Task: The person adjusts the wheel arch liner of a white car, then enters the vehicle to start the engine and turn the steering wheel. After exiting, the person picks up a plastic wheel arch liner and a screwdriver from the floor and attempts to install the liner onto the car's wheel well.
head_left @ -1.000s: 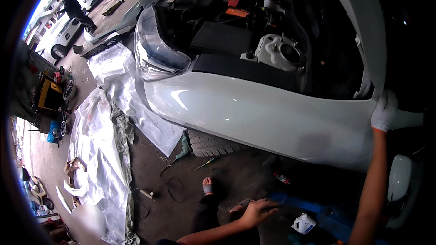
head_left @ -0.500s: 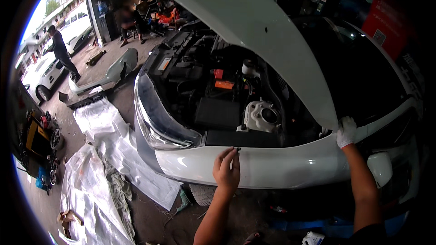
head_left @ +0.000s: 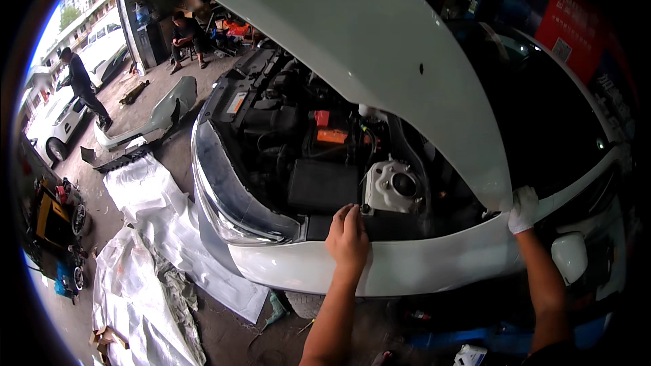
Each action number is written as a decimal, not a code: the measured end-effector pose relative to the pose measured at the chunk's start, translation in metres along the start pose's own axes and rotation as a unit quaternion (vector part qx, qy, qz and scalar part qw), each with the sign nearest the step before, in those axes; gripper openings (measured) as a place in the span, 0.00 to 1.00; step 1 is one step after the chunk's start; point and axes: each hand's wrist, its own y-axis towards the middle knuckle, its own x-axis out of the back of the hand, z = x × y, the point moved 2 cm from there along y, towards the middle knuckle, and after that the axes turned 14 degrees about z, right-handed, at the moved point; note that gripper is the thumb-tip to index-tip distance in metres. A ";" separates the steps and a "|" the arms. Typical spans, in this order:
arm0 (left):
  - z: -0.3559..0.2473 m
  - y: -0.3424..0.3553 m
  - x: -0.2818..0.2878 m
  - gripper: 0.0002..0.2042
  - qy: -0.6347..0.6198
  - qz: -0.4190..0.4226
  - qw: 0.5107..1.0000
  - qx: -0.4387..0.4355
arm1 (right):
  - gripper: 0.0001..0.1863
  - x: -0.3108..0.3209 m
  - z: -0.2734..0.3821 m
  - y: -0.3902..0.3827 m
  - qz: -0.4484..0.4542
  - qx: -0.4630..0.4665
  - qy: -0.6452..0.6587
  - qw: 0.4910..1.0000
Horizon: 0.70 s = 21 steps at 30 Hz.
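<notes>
My bare left hand (head_left: 348,238) is closed in a pinch over the near edge of the engine bay, above the white front fender (head_left: 434,257). A small dark piece showed at its fingertips a moment ago; now the fingers mostly hide it. Just beyond them sits the silvery strut tower (head_left: 388,193) with its round dark centre. My right hand (head_left: 523,210), in a white glove, is closed around the rear corner of the raised white hood (head_left: 380,47). A black box cover (head_left: 324,184) and an orange-labelled battery (head_left: 331,137) lie deeper in the bay.
The clear headlight (head_left: 234,186) is at the front corner. White sheeting (head_left: 146,291) and a detached bumper (head_left: 152,118) lie on the floor at left. One person (head_left: 81,85) stands by a white car; another person (head_left: 188,39) sits at the back. A side mirror (head_left: 569,257) juts out at right.
My left hand has reached farther over the fender edge, toward the strut tower. My right hand stays at the hood's corner. The view has shifted slightly.
</notes>
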 end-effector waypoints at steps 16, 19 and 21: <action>-0.005 0.002 -0.005 0.14 0.084 0.025 0.996 -0.029 | 0.15 -0.011 -0.021 -0.008 -0.028 0.017 0.060 0.998; 0.004 0.000 -0.007 0.14 0.107 0.036 0.994 -0.005 | 0.14 -0.008 -0.015 -0.018 -0.086 -0.050 0.122 0.988; 0.004 0.000 -0.003 0.12 0.117 0.013 0.993 -0.018 | 0.18 -0.015 0.029 -0.065 -0.139 -0.153 0.270 0.940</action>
